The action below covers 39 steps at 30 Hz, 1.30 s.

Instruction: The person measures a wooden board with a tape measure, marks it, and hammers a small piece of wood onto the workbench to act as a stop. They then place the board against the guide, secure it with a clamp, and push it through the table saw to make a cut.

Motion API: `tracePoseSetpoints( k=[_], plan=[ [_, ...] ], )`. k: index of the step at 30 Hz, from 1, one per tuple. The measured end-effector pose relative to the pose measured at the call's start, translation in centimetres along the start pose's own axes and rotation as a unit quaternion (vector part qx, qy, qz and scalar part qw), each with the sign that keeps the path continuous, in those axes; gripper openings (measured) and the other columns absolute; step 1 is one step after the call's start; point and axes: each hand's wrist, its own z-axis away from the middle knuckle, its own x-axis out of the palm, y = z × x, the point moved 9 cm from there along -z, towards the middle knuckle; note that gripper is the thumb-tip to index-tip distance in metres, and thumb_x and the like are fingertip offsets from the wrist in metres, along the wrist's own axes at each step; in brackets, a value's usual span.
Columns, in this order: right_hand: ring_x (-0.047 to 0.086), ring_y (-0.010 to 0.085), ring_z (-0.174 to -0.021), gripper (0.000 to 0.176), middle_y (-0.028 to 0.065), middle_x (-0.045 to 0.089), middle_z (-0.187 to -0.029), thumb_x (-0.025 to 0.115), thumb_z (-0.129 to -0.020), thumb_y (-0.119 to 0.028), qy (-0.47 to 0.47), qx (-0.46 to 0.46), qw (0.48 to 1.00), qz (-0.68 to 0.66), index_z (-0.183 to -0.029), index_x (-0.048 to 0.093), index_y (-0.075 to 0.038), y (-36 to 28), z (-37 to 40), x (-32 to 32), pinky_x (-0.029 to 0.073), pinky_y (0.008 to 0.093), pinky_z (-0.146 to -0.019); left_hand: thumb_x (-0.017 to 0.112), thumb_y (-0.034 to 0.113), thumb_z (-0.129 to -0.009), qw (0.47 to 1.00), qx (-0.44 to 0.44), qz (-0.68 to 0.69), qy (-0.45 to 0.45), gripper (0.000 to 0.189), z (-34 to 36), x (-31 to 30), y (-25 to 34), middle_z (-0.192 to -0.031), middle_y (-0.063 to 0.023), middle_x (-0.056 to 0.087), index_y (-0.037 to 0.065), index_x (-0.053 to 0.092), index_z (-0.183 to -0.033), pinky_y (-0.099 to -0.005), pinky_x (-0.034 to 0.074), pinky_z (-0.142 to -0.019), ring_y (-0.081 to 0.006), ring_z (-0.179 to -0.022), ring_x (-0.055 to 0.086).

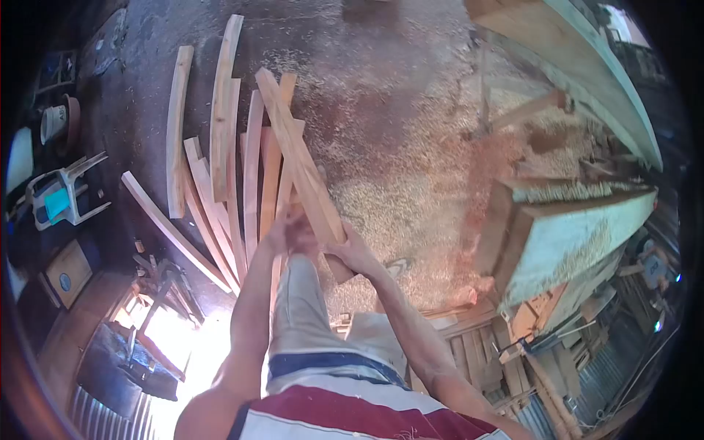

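Observation:
A long wooden board (299, 150) slants from upper left down to the front of my body. My right hand (350, 251) is closed round its near end. Beside the board's left edge is my left hand (292, 233), blurred, its fingers near the board and other pieces; whether it grips anything is unclear. Several long wooden strips (220, 121) fan out on the floor to the left, their near ends converging by my left arm and leg.
Wood shavings (411, 169) cover much of the floor. At the right stand a large block-like wooden piece (572, 242) and a sloping panel (579, 59). A white plastic chair (70, 192) is at the far left. Scrap wood (477, 352) lies at the lower right.

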Motion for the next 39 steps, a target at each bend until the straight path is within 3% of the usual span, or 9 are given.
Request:
tracePoseSetpoints(
  k=[4,10,16,20,25,28,32,34,39],
  plan=[
    [0.067,0.0403,-0.125,0.093,0.0284,0.065,-0.137,0.082,-0.085,-0.036,0.069,0.075,0.97,0.221,-0.161,0.039,-0.004,-1.0,17.2,-4.9,0.053,0.0471,-0.107,0.047,0.093,-0.088,0.982,0.105,0.071,0.143,0.111,-5.1,-1.7,-0.1,-0.141,-0.019,0.062,0.004,0.048,-0.154,-0.0534,0.05,-0.108,-0.0372,-0.123,0.064],
    [0.064,0.0437,-0.129,0.09,0.0287,0.063,-0.141,0.075,-0.087,-0.047,0.131,0.096,0.972,0.168,-0.162,0.04,-0.01,13.2,46.5,-9.1,0.053,0.0471,-0.107,0.045,0.094,-0.088,0.992,0.109,0.022,0.064,0.112,-7.1,9.9,-12.1,-0.15,-0.0217,0.055,0.004,0.045,-0.155,-0.0543,0.051,-0.109,-0.0396,-0.126,0.06],
    [0.064,0.0455,-0.126,0.089,0.0297,0.062,-0.143,0.062,-0.095,-0.067,0.245,0.28,0.918,0.135,-0.164,0.041,-0.014,37.4,71.3,-5.5,0.052,0.0487,-0.107,0.034,0.089,-0.096,0.969,0.02,-0.222,0.108,0.106,-3.3,21.2,-41.2,-0.176,-0.0155,0.022,0.017,0.017,-0.172,-0.0565,0.031,-0.126,-0.0403,-0.158,0.029],
    [0.07,0.0369,-0.12,0.067,0.0192,0.073,-0.131,0.065,-0.097,-0.063,0.373,0.265,0.878,-0.14,-0.148,0.064,-0.019,46.5,83.0,2.8,0.054,0.0429,-0.102,0.044,0.095,-0.088,0.937,-0.205,-0.281,0.034,0.106,-7.2,21.2,-58.7,-0.156,-0.0154,0.046,0.018,0.035,-0.161,-0.0623,0.036,-0.12,-0.038,-0.143,0.045],
    [0.072,0.0295,-0.116,0.062,0.0162,0.076,-0.126,0.073,-0.097,-0.052,0.524,0.206,0.78,-0.273,-0.142,0.067,-0.01,58.2,83.6,15.5,0.055,0.0378,-0.101,0.052,0.091,-0.089,0.84,-0.249,-0.471,-0.101,0.091,0.1,37.8,-69.8,-0.126,-0.0091,0.065,0.016,0.053,-0.141,-0.0543,0.049,-0.103,-0.029,-0.122,0.061],
    [0.071,0.0215,-0.117,0.053,0.0157,0.075,-0.127,0.075,-0.099,-0.034,0.578,0.147,0.708,-0.378,-0.143,0.066,-0.006,55.3,80.2,13.4,0.055,0.0359,-0.105,0.055,0.087,-0.091,0.769,-0.188,-0.591,-0.157,0.085,-2.6,46.4,-73.6,-0.114,-0.0073,0.068,0.013,0.06,-0.131,-0.0463,0.054,-0.086,-0.0235,-0.108,0.067],
    [0.07,0.0266,-0.121,0.071,0.0188,0.073,-0.131,0.081,-0.093,-0.032,0.637,0.019,0.645,-0.422,-0.154,0.054,-0.005,55.1,70.6,5.1,0.055,0.0365,-0.102,0.066,0.078,-0.091,0.766,-0.043,-0.627,-0.131,0.079,-10.6,60.8,-78.7,-0.103,-0.01,0.068,0.006,0.065,-0.124,-0.0425,0.054,-0.078,-0.024,-0.094,0.067],
    [0.069,0.0308,-0.125,0.084,0.0214,0.069,-0.138,0.083,-0.09,-0.034,0.561,0.055,0.652,-0.508,-0.161,0.045,-0.009,50.5,71.1,-3.3,0.055,0.0401,-0.104,0.072,0.072,-0.091,0.762,0.042,-0.63,-0.144,0.079,-15.5,67.1,-81.2,-0.102,-0.0116,0.068,0.002,0.066,-0.125,-0.0437,0.054,-0.079,-0.0259,-0.093,0.067],
    [0.067,0.0374,-0.125,0.092,0.0233,0.067,-0.136,0.086,-0.08,-0.032,0.673,-0.032,0.615,-0.41,-0.159,0.045,-0.009,49.1,65.8,-18.5,0.055,0.0464,-0.103,0.076,0.068,-0.088,0.632,0.091,-0.746,-0.191,0.088,-30.3,76.3,-86.7,-0.104,-0.0174,0.074,-0.003,0.063,-0.138,-0.0459,0.055,-0.086,-0.0329,-0.097,0.072]
  ],
)
